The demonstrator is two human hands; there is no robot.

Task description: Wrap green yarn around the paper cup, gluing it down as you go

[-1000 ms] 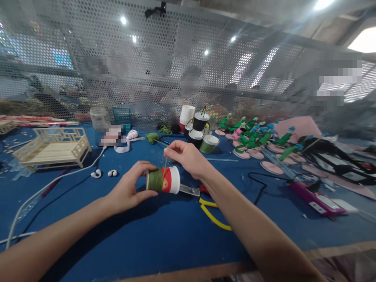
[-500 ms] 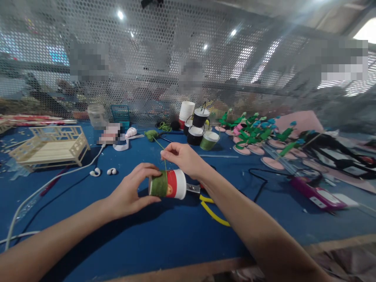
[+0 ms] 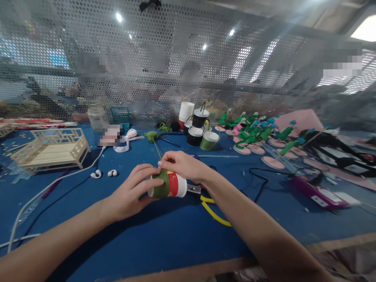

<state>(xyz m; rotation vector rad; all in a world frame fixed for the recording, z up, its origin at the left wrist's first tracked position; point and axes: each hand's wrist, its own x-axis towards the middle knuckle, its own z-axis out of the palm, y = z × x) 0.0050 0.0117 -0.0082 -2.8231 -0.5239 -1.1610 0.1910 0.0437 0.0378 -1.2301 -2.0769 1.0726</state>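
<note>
A red and white paper cup lies on its side above the blue table, its base end wrapped in green yarn. My left hand grips the wrapped end, fingers over the top and thumb mostly hidden beneath. Close against the cup's upper side, my right hand pinches the green yarn strand. That strand runs back to a small green yarn ball. Just right of the cup's mouth lie scissors with yellow handles, partly covered by my right forearm.
Yarn-wrapped little buckets and a stack of paper cups stand at the back. Green craft flowers on pink discs crowd the right, near a purple power strip. At left are a wooden miniature bed, a white cable and earbuds.
My right hand has come down and slightly left to the cup, shortening the strand between them. My left fingers have shifted further over the wrapped part.
</note>
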